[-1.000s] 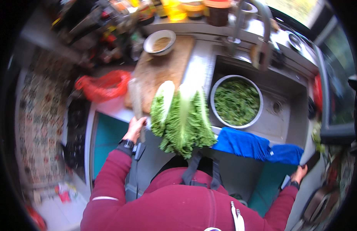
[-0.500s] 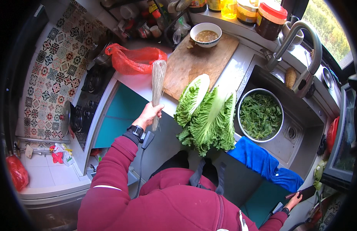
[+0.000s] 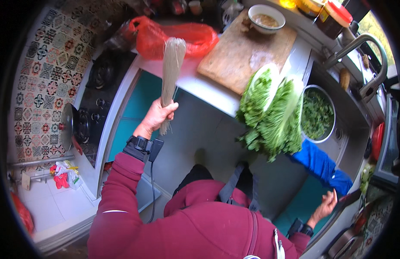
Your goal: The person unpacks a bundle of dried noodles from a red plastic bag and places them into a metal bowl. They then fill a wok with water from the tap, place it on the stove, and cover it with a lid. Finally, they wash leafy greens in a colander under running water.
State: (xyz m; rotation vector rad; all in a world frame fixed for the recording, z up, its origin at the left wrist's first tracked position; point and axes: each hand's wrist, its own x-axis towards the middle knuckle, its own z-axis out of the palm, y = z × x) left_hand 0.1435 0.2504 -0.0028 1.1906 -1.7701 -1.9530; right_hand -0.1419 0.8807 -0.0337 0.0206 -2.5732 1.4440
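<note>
My left hand [image 3: 156,114] is closed around the lower part of a bundle of dried glass noodles [image 3: 172,64], held upright over the floor in front of the counter. The noodles' top end rises beside a red plastic bag [image 3: 182,36]. At the lower right my right hand [image 3: 324,206] has its fingers apart and holds nothing that I can see. It is close to a dark flat object [image 3: 349,198] and the end of a blue cloth [image 3: 323,163]. Heads of leafy cabbage [image 3: 273,112] lie at the counter edge, between my hands.
A wooden cutting board [image 3: 238,56] carries a bowl [image 3: 266,19] of brownish liquid. In the sink [image 3: 344,116] stands a round pan of green leaves [image 3: 315,113] under a curved faucet [image 3: 379,49]. A stove with a lidded pan [image 3: 69,125] is at left.
My right hand has come away from the dark flat object and moved up and left. The left hand still grips the noodles. The whole view has shifted, with the counter moving right and up.
</note>
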